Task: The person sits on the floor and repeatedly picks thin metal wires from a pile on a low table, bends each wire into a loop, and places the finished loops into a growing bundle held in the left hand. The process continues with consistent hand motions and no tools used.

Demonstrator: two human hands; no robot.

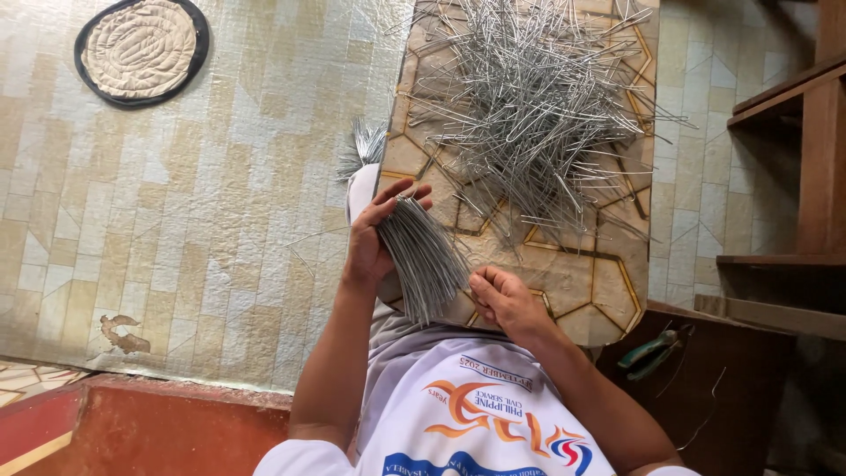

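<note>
The left hand [368,240] clamps a bundle of metal wires [425,256], long axis running from upper left to lower right; the right hand [504,298], fingers curled, pinches its lower end.

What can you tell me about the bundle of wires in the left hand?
The bundle of wires is a tight sheaf of thin, straight, silvery-grey metal lengths, gathered side by side. It slants from the left hand, which grips its upper end with fingers curled over it, down toward the person's lap, where the lower ends fan out slightly. It lies over the edge of the patterned tabletop. The right hand sits just beside its lower end.
</note>
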